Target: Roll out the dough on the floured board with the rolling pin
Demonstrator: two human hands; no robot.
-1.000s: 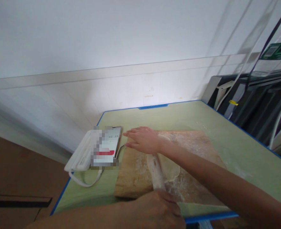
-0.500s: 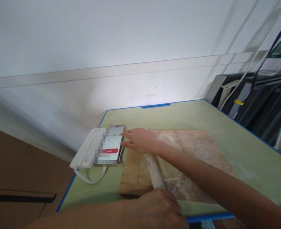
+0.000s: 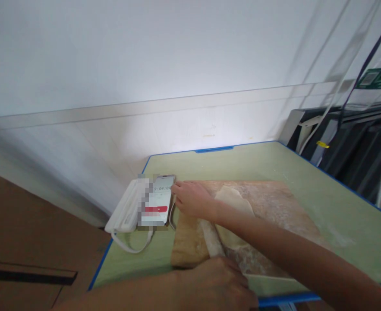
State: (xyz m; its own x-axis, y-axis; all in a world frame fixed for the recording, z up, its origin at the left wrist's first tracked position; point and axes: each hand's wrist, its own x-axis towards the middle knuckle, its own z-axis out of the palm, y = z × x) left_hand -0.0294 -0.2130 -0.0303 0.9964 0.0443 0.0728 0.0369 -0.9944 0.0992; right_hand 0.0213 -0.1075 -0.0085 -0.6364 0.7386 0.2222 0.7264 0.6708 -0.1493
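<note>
Flour dusts a wooden board (image 3: pixel 190 242), on which lies a flattened sheet of dough (image 3: pixel 234 201). Left of the dough rests a floury rolling pin (image 3: pixel 211 239). My left hand (image 3: pixel 221 283), at the bottom, is closed over the pin's near end. My right hand (image 3: pixel 193 199) reaches in from the right, its forearm crossing above the dough. Its bent fingers are together over the board's far left corner, close to the right edge of a phone (image 3: pixel 158 205). The fingertips are turned away, and whether they hold anything is hidden. The pin's far end lies just below this hand.
A white power bank (image 3: pixel 124 209) with a white cable (image 3: pixel 132 250) sits left of the phone. The green table (image 3: pixel 258 162) has a blue rim and meets a white wall (image 3: pixel 177 125). Dark flat panels (image 3: pixel 355 138) lean at the right.
My right hand's fingers, stretched toward the phone before, are now drawn in and bent. My left hand stays on the rolling pin. The whole view has shifted slightly.
</note>
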